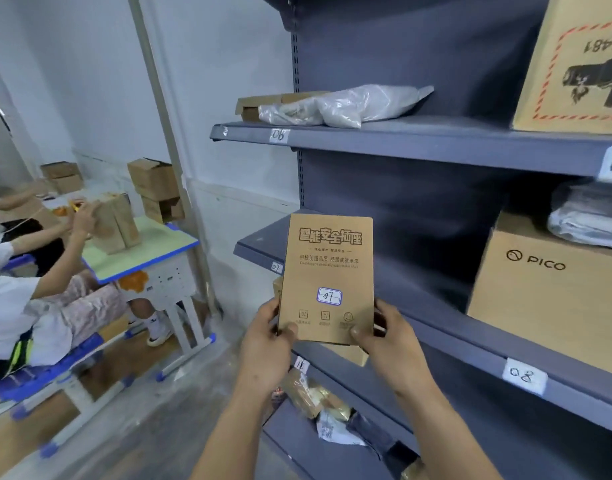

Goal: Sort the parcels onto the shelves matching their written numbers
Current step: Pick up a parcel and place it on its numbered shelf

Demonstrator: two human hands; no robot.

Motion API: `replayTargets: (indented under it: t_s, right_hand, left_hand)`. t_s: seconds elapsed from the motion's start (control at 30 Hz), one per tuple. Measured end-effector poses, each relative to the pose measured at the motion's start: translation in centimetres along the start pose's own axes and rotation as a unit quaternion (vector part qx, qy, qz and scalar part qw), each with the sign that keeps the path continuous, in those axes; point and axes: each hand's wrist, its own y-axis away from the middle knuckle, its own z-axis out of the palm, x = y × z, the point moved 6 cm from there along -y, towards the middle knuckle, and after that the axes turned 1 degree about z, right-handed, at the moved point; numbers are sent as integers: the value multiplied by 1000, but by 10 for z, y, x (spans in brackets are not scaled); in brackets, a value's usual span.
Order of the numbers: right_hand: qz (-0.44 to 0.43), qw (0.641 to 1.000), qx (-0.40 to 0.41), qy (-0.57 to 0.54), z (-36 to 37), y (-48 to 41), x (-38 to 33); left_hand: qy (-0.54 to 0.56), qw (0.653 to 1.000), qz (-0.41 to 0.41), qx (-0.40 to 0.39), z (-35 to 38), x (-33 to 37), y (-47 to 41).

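Both hands – left hand (266,336), right hand (384,336) – pinch the bottom corners of a brown "07" carton (327,271), upright by the 07 shelf tag (276,267).

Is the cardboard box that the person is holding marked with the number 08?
No, the sticker on the held box reads 07, like the shelf tag beside it.

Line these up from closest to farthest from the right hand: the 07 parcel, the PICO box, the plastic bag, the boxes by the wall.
1. 07 parcel, held in the right hand.
2. PICO box, on the shelf to the right.
3. plastic bag, one shelf up.
4. boxes by the wall, far left across the room.
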Motion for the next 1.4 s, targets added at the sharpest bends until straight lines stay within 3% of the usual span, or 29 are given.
replayTargets:
  t_s: [0.33,0.87,1.4]
  right_hand:
    - [12,999,21,41,73,-97,-23]
    - [73,978,183,69,169,-176,-45]
    - [107,968,189,128,185,-256,-42]
  left_hand:
    - [-37,997,30,-55,-28,-1,-129]
    - [-72,974,58,-207,-61,-31,-307]
    - [-110,975,52,-187,-46,-46,-397]
